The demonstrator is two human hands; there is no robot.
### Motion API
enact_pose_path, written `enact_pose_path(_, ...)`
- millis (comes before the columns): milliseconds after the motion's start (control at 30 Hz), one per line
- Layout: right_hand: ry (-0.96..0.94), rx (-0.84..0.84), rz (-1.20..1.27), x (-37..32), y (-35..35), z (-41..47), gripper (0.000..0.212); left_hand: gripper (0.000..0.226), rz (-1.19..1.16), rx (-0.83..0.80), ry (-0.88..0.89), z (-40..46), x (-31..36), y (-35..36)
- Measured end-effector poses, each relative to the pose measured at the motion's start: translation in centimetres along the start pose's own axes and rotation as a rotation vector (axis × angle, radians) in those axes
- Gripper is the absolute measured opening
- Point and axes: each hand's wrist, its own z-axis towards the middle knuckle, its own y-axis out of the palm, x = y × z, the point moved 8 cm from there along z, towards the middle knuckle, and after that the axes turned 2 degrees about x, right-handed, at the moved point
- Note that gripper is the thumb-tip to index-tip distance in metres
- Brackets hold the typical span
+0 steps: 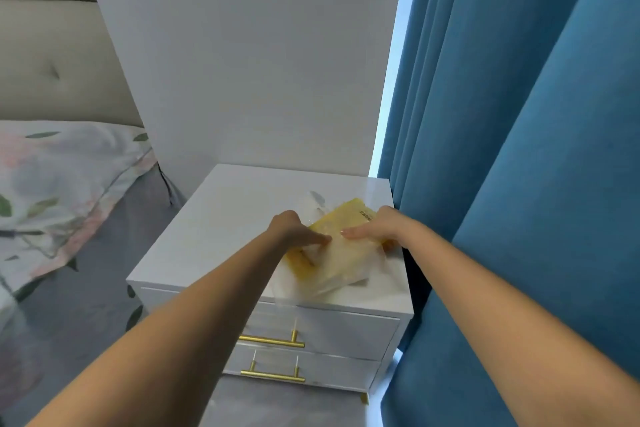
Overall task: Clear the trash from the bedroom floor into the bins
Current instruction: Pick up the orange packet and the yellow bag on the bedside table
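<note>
A yellow flat packet inside a clear plastic wrapper (332,256) lies on top of the white nightstand (221,218), near its right front corner. My left hand (298,230) grips the packet's left edge with its fingers curled on the plastic. My right hand (377,227) rests on the packet's right upper part, fingers pressed on it and pointing left. The wrapper is blurred and hangs slightly over the nightstand's front edge. No bin is in view.
The nightstand has two drawers with gold handles (273,340). Blue curtains (512,149) hang close on the right. A bed with a floral pillow (59,184) and grey sheet lies on the left, a white wall behind.
</note>
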Motion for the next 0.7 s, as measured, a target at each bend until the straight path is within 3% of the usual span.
enact_pose_path(133, 0.020, -0.055, 0.215, -0.1, 1.6, 0.2, 0.092, 0.077, -0.109, -0.080, -0.019, -0.4, -1.0, -0.2)
enact_pose_path(367, -0.093, -0.184, 0.350, -1.9, 4.4, -2.4, 0.067, 0.081, -0.254, -0.218, -0.036, -3.3, -4.4, 0.5)
enact_pose_path(700, -0.320, -0.329, 0.510, -9.0, 11.6, -12.2, 0.045, 0.033, -0.481, -0.161, 0.051, -14.6, -14.3, -5.2)
